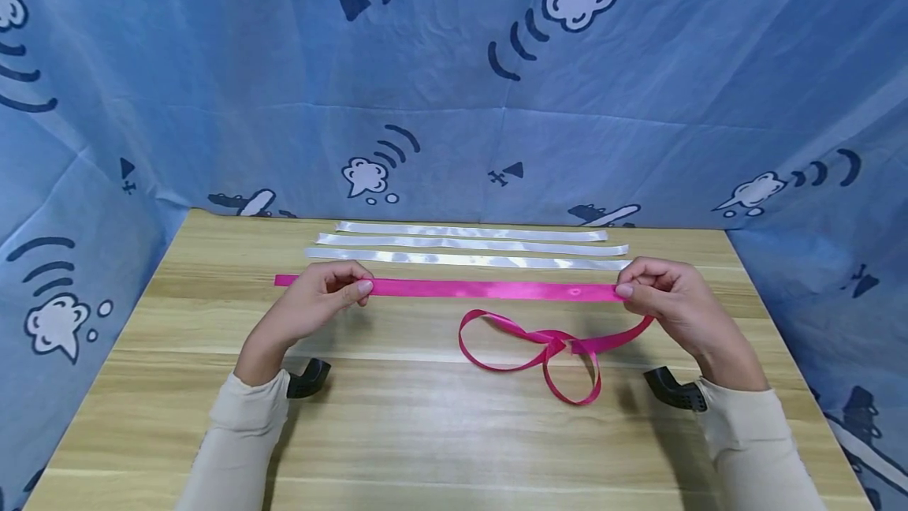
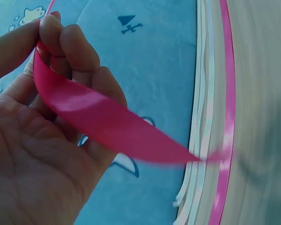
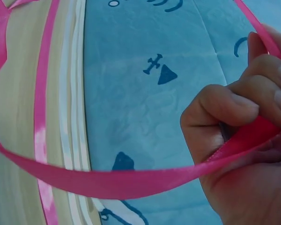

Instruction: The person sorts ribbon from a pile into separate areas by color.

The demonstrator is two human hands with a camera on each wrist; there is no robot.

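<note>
A pink satin ribbon [image 1: 489, 289] is stretched level between both hands above the table. My left hand [image 1: 312, 306] pinches it between thumb and fingers, and a short end [image 2: 98, 115] hangs past the palm in the left wrist view. My right hand [image 1: 674, 306] pinches it farther along. From there the loose length [image 1: 617, 340] drops away and curls into loops on the table. A second pink strip [image 3: 40, 93] lies straight on the tabletop beside the white ones; in the head view the held ribbon overlaps most of it.
Three white satin strips [image 1: 468, 243] lie side by side along the back of the wooden table [image 1: 426, 448]. Blue printed cloth [image 1: 440, 46] hangs behind and at both sides. A black curved piece [image 1: 308, 378] sits at the left wrist, another [image 1: 674, 390] at the right.
</note>
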